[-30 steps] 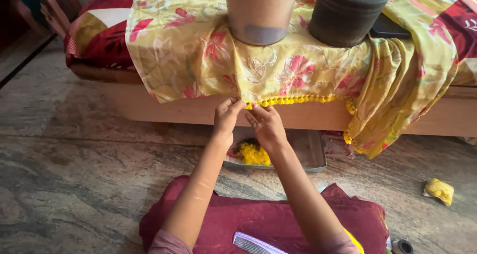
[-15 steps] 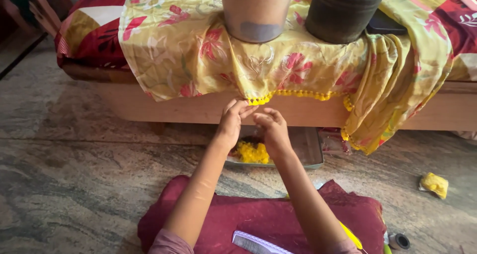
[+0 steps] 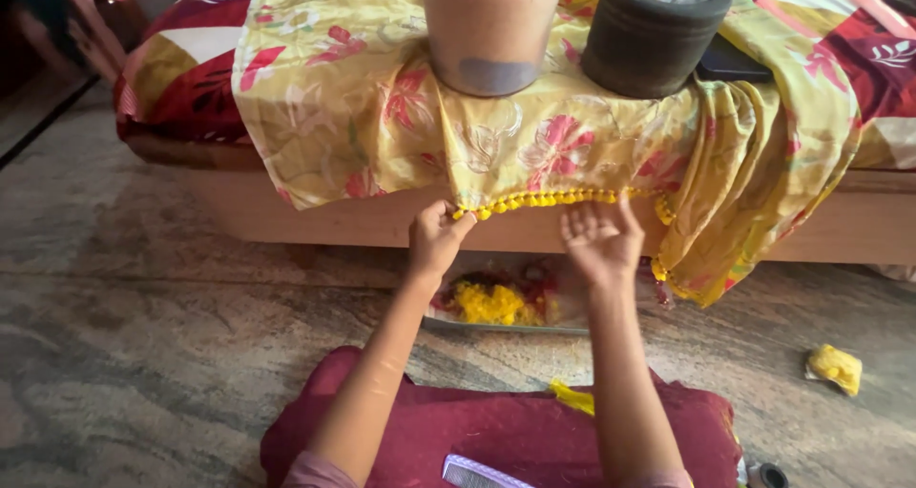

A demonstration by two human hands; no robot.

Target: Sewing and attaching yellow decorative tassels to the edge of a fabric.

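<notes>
Head view: a yellow floral cloth is seen draped over the edge of a low wooden bed across the upper half of the frame, its lower hem trimmed with a row of small yellow pompoms at centre frame. The hem is pinched at the left end of the pompom row by the left hand, whose grip is closed on the cloth edge, thumb and fingers pressed together. The right hand is held just below the pompom trim, right of centre, with its palm turned up and its fingers spread apart; nothing is clamped in it, and whether the fingertips touch the trim cannot be told.

On top of the cloth, at upper centre, a tall tan container is set, and just beside it to the right a dark round vessel with crumpled pale material inside. A red patterned bedsheet is visible under the cloth at upper left and upper right.

Below the hands, on the stone floor, a flat tray with a heap of yellow and red bits is placed. A maroon cloth is spread along the bottom of the frame, and a pale comb is laid on it. A small yellow scrap is seen on the floor at lower right.
</notes>
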